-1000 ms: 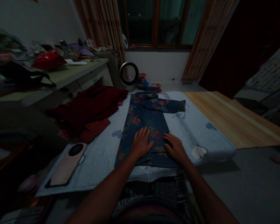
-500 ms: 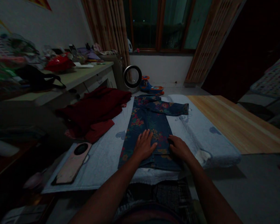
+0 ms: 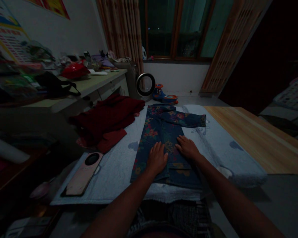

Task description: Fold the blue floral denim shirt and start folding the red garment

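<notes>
A dark blue floral jacket lies on the light blue cloth in front of me, one side folded in. Its one visible sleeve stretches out to the right near the far end. My left hand rests flat on the jacket's lower middle, fingers extended. On the right part of the jacket lies my right hand, palm down with its fingers stretched forward. Neither hand grips the fabric.
Dark red clothing is heaped at the left. A pink phone with a round camera lies at the near left corner. Wooden board extends to the right. Behind stand a cluttered desk and a round fan.
My right hand has moved from the jacket's right edge inward onto its surface. My left hand stays on the fabric. The whole view has shifted slightly.
</notes>
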`<move>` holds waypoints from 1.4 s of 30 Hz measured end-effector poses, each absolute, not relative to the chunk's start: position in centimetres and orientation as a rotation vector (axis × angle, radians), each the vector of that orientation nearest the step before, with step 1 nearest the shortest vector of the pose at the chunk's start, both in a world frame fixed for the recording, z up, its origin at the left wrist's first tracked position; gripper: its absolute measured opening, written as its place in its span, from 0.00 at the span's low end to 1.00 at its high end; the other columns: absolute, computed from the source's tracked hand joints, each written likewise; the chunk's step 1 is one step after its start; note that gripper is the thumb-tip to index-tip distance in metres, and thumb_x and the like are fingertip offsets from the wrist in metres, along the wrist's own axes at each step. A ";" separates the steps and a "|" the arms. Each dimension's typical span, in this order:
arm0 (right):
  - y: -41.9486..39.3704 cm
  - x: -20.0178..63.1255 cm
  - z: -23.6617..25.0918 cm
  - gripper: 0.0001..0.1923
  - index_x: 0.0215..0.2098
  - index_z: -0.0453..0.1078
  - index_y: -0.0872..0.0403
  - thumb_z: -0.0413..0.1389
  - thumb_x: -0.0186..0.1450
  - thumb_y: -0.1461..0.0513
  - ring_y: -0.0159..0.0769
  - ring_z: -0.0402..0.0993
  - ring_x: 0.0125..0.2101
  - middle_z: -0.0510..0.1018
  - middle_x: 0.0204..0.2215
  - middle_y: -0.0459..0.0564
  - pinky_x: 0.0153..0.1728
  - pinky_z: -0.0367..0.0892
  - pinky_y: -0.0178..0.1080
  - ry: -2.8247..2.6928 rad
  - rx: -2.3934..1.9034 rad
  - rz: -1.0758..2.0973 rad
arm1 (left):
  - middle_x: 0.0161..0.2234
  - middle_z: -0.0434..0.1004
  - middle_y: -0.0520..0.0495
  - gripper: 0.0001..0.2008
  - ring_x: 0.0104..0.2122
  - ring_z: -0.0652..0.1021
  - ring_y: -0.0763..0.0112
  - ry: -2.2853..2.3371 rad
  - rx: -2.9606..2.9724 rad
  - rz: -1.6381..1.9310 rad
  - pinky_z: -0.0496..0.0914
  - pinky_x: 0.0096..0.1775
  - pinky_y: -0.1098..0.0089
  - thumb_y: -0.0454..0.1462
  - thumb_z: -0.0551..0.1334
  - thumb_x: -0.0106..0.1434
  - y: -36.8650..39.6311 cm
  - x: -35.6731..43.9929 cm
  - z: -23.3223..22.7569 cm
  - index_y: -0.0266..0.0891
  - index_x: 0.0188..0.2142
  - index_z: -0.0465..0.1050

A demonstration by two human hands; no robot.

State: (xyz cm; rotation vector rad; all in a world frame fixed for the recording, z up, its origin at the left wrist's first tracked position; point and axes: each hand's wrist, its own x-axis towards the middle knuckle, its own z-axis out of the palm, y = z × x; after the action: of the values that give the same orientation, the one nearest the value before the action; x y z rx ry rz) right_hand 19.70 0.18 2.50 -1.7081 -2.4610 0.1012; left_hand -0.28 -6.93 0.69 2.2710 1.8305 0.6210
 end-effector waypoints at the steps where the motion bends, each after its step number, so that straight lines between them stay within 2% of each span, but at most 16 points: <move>1: 0.6 19.7 2.9 0.25 0.60 0.63 0.57 0.47 0.70 0.54 0.53 0.56 0.62 0.62 0.63 0.61 0.58 0.53 0.55 -2.425 -1.763 0.087 | 0.65 0.58 0.39 0.23 0.65 0.57 0.56 1.828 2.268 0.628 0.55 0.63 0.54 0.41 0.52 0.69 -7.0 -0.2 0.7 0.36 0.61 0.59; 4: 1.9 18.1 4.0 0.22 0.58 0.64 0.58 0.47 0.69 0.58 0.51 0.56 0.62 0.62 0.62 0.62 0.59 0.53 0.54 -2.420 -1.732 0.117 | 0.63 0.59 0.37 0.22 0.64 0.59 0.56 1.810 2.251 0.736 0.56 0.62 0.53 0.41 0.52 0.69 -7.0 -0.3 0.7 0.35 0.60 0.59; 7: 3.0 14.8 4.5 0.24 0.63 0.58 0.54 0.45 0.69 0.62 0.44 0.49 0.65 0.55 0.66 0.56 0.62 0.47 0.53 -2.522 -1.517 0.236 | 0.59 0.64 0.36 0.16 0.60 0.63 0.59 1.837 2.167 0.945 0.60 0.60 0.57 0.38 0.51 0.69 -6.8 -0.6 0.8 0.35 0.54 0.62; 11: 4.3 11.0 4.2 0.26 0.65 0.54 0.50 0.44 0.69 0.62 0.39 0.45 0.67 0.53 0.68 0.52 0.63 0.43 0.53 -2.642 -1.319 0.368 | 0.45 0.70 0.43 0.07 0.48 0.71 0.63 1.938 2.034 0.998 0.65 0.52 0.61 0.32 0.52 0.66 -6.8 -0.9 1.3 0.39 0.43 0.65; 13: 5.1 10.4 3.8 0.26 0.65 0.55 0.51 0.44 0.70 0.60 0.40 0.45 0.67 0.54 0.67 0.53 0.63 0.42 0.55 -2.689 -1.316 0.390 | 0.43 0.70 0.45 0.07 0.46 0.70 0.62 1.954 2.049 0.917 0.65 0.51 0.60 0.31 0.55 0.64 -6.9 -0.8 1.6 0.40 0.41 0.65; 20: 7.8 11.5 2.6 0.32 0.67 0.51 0.52 0.41 0.70 0.47 0.45 0.43 0.67 0.50 0.68 0.54 0.62 0.41 0.58 -2.591 -1.521 0.292 | 0.45 0.69 0.46 0.10 0.49 0.69 0.61 1.934 2.120 0.833 0.62 0.53 0.59 0.31 0.57 0.62 -7.1 -0.6 1.8 0.42 0.43 0.66; 27: 8.0 11.2 1.5 0.32 0.68 0.50 0.51 0.40 0.71 0.47 0.44 0.43 0.67 0.51 0.68 0.53 0.62 0.42 0.55 -2.497 -1.543 0.212 | 0.45 0.70 0.46 0.12 0.48 0.69 0.61 1.931 2.068 0.844 0.63 0.53 0.59 0.29 0.56 0.60 -7.2 -0.5 2.0 0.42 0.43 0.66; 33: 8.1 11.3 1.3 0.31 0.67 0.52 0.50 0.40 0.71 0.47 0.44 0.45 0.67 0.52 0.68 0.52 0.62 0.42 0.56 -2.479 -1.538 0.226 | 0.46 0.73 0.47 0.12 0.46 0.73 0.65 1.723 2.065 0.608 0.67 0.50 0.65 0.31 0.53 0.62 -4.5 -3.3 4.5 0.43 0.43 0.69; 35: 8.2 11.3 1.2 0.31 0.67 0.52 0.50 0.41 0.71 0.47 0.43 0.45 0.67 0.53 0.68 0.52 0.62 0.42 0.56 -2.472 -1.532 0.220 | 0.52 0.72 0.45 0.16 0.52 0.71 0.65 1.771 2.150 0.643 0.64 0.55 0.63 0.31 0.51 0.64 -2.6 -4.9 4.8 0.41 0.49 0.68; 38: 8.2 11.3 1.2 0.30 0.67 0.53 0.50 0.41 0.71 0.47 0.43 0.46 0.66 0.54 0.67 0.52 0.62 0.42 0.56 -2.470 -1.519 0.221 | 0.62 0.63 0.42 0.22 0.62 0.62 0.61 1.876 2.283 0.567 0.56 0.61 0.58 0.33 0.51 0.66 0.3 -6.9 3.7 0.40 0.59 0.61; 42: 8.3 11.5 1.2 0.30 0.66 0.53 0.50 0.41 0.71 0.48 0.43 0.46 0.67 0.54 0.67 0.52 0.63 0.42 0.56 -2.473 -1.518 0.243 | 0.65 0.58 0.42 0.25 0.65 0.58 0.58 1.898 2.351 0.354 0.55 0.61 0.53 0.39 0.52 0.68 2.6 -8.4 1.6 0.43 0.64 0.56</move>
State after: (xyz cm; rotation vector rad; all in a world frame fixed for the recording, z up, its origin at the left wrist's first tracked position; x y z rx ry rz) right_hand 11.46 8.28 1.18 -1.5180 -2.4730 0.2426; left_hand -8.43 2.56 1.62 2.3506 1.8979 0.3542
